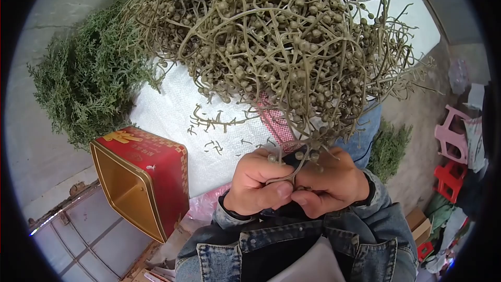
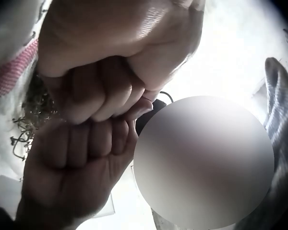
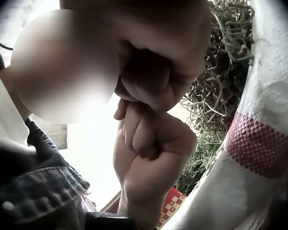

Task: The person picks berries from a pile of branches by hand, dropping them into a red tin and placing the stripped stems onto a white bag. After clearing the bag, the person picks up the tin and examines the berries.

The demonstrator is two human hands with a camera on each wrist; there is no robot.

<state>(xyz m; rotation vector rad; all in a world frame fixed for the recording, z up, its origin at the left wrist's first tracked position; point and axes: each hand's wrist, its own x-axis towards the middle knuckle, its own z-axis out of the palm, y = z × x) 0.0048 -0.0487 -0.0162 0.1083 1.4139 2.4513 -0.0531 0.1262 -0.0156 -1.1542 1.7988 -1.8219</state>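
Your left hand [image 1: 255, 183] and right hand [image 1: 331, 180] both pinch one berry stem [image 1: 288, 176] at the heap's [image 1: 271, 36] near edge, above the white sack [image 1: 172, 112]; set your fingertips close together and pull evenly, so berries drop cleanly.

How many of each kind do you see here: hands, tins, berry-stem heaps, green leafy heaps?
Hands: 2, left hand and right hand, both pinching a berry sprig
Red tin: 1
Berry-stem heap: 1
Green leafy heaps: 2
Total: 6
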